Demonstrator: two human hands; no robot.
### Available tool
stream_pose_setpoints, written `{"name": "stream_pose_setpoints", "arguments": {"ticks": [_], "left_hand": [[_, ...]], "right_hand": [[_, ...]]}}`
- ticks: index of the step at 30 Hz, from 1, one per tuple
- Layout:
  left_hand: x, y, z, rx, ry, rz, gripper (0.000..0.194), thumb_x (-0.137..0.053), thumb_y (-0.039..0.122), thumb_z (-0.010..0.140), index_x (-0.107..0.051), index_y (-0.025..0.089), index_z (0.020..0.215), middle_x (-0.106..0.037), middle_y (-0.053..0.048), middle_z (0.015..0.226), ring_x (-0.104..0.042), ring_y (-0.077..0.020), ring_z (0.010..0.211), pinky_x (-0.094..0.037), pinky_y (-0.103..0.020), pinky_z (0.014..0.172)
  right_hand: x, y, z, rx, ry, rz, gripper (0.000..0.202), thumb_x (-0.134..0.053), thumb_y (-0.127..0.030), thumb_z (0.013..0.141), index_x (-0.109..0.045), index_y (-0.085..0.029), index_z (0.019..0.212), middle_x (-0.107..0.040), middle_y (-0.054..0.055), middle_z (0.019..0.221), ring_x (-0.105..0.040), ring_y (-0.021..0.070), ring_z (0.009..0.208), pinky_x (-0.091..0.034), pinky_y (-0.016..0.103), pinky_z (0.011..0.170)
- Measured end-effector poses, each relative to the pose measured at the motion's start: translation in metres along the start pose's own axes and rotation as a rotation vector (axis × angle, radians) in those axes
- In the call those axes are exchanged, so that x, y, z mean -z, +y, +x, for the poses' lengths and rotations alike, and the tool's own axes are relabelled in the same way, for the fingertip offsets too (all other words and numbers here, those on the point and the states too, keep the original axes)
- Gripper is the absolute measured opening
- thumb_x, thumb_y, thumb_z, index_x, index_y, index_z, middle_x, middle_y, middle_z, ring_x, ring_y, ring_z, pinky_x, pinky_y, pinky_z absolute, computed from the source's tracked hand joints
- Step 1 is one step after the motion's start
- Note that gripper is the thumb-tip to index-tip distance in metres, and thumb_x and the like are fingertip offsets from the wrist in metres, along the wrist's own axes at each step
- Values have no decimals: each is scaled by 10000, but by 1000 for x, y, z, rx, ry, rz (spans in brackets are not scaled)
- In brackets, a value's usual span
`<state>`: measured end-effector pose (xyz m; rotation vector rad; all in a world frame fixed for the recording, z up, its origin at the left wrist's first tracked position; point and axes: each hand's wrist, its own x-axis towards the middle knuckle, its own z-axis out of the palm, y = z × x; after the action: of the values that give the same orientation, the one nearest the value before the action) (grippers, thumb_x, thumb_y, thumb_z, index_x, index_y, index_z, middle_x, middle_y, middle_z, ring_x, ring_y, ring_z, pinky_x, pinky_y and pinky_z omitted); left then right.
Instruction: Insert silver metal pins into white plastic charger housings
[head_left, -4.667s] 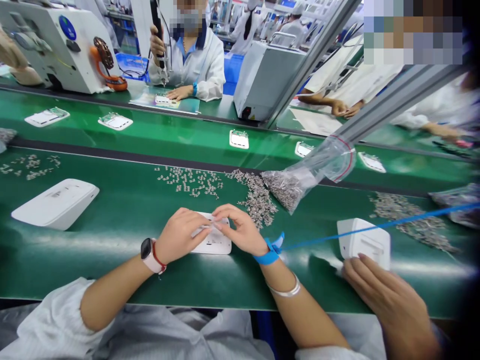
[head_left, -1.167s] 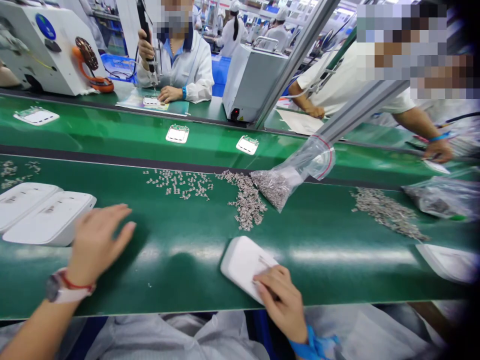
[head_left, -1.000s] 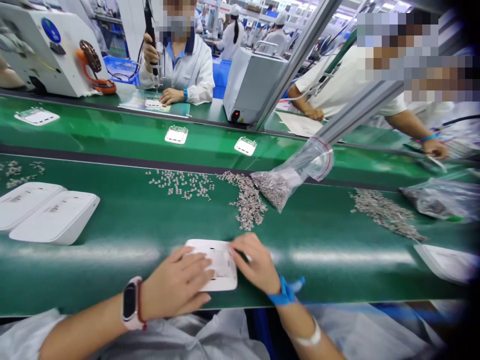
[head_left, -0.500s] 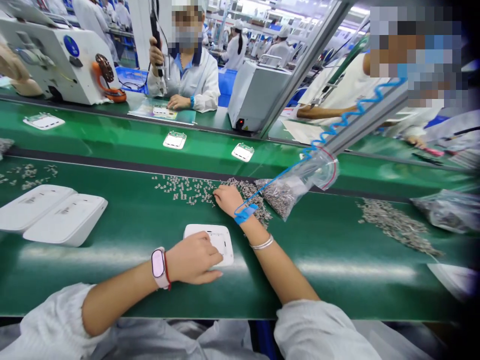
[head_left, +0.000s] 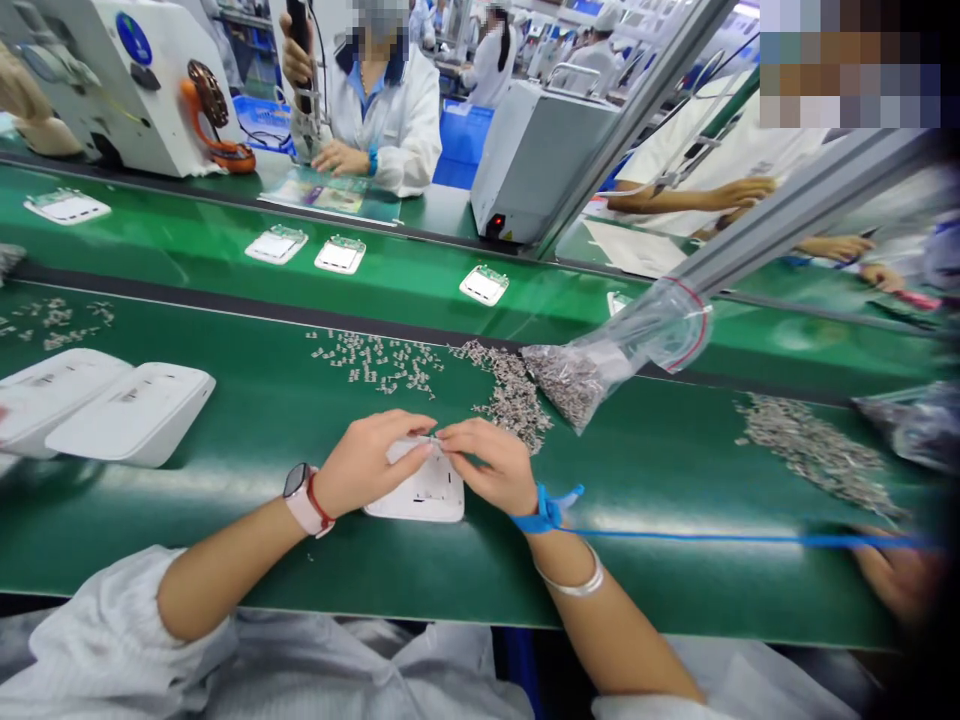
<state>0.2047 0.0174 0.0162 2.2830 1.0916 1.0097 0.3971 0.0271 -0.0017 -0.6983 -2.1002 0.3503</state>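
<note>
A white plastic housing lies on the green bench in front of me, with small slots on its face. Over its far edge my left hand and my right hand meet at the fingertips. Both are closed in a pinch, and whatever sits between the fingers is too small to make out. Just beyond the right hand is a dense pile of small metal parts. More small metal parts are spread loosely to its left. A blue wrist strap circles my right wrist.
White housings rest at the left. A clear bag of metal parts leans beside the pile; another heap lies farther right, near a co-worker's hand. Housings with circuit boards sit on the green strip beyond. A person works opposite.
My right hand has come back from the pile of metal parts to the housing. My left hand has moved up to meet it and closed. Another housing with a board appears on the far strip.
</note>
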Motion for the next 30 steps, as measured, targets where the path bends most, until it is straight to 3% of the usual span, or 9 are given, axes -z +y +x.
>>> {"name": "stream_pose_setpoints", "arguments": {"ticks": [3, 7, 12, 15, 17, 21, 26, 30], "left_hand": [[-2, 2, 1, 2, 4, -84, 126, -520, 209, 842, -636, 170, 873, -681, -5, 837, -626, -111, 764, -487, -217, 715], [-5, -2, -3, -12, 41, -80, 89, -550, 191, 824, -636, 172, 826, -685, 3, 796, -630, -102, 725, -490, -195, 679], [-8, -8, -8, -150, 88, 109, 79, -528, 212, 837, -596, 176, 857, -682, 11, 783, -622, -108, 690, -484, -214, 655], [-9, -8, -10, -246, 70, 215, 94, -492, 173, 851, -576, 174, 894, -667, 7, 764, -616, -116, 709, -486, -240, 698], [-9, -9, -11, -315, 51, 245, 98, -483, 141, 852, -566, 165, 896, -662, -7, 779, -616, -123, 738, -486, -256, 725], [-7, -12, -10, -421, 52, 256, 140, -478, 96, 845, -542, 142, 962, -667, -43, 867, -618, -136, 811, -487, -268, 740], [-5, -4, -12, -375, 60, 319, 127, -488, 143, 844, -548, 150, 956, -666, -49, 893, -614, -157, 843, -477, -298, 742], [-14, 9, -24, -432, -98, 334, 161, -467, 234, 854, -569, 132, 926, -660, -61, 821, -613, -168, 783, -472, -315, 710]], "right_hand": [[-5, -1, -2, 26, 0, -2, 157, -506, -97, 801, -607, -210, 844, -680, 46, 822, -626, 138, 751, -510, 289, 660], [-5, -1, -1, -102, -16, 98, 136, -529, -124, 791, -609, -201, 870, -667, 57, 839, -617, 148, 792, -512, 297, 691], [-3, -12, 5, -374, -50, 238, 60, -559, -185, 790, -603, -183, 832, -642, 44, 781, -604, 140, 737, -501, 274, 671], [-4, -13, 7, -437, -121, 254, 68, -536, -186, 811, -598, -182, 782, -633, 36, 770, -595, 134, 730, -489, 274, 682], [-5, -12, 7, -457, -154, 272, 73, -529, -185, 816, -593, -182, 780, -625, 54, 865, -591, 145, 823, -482, 299, 753], [-4, -7, 4, -466, -187, 291, 59, -528, -195, 819, -568, -181, 778, -552, 90, 1049, -510, 185, 1053, -434, 361, 885], [-2, -1, -1, -392, -251, 170, 71, -485, -171, 837, -545, -186, 804, -524, 92, 1059, -499, 186, 1041, -433, 365, 861], [-7, 7, -8, -254, -327, -12, 85, -469, -156, 840, -540, -187, 804, -543, 86, 1049, -511, 189, 1002, -421, 365, 839]]}}
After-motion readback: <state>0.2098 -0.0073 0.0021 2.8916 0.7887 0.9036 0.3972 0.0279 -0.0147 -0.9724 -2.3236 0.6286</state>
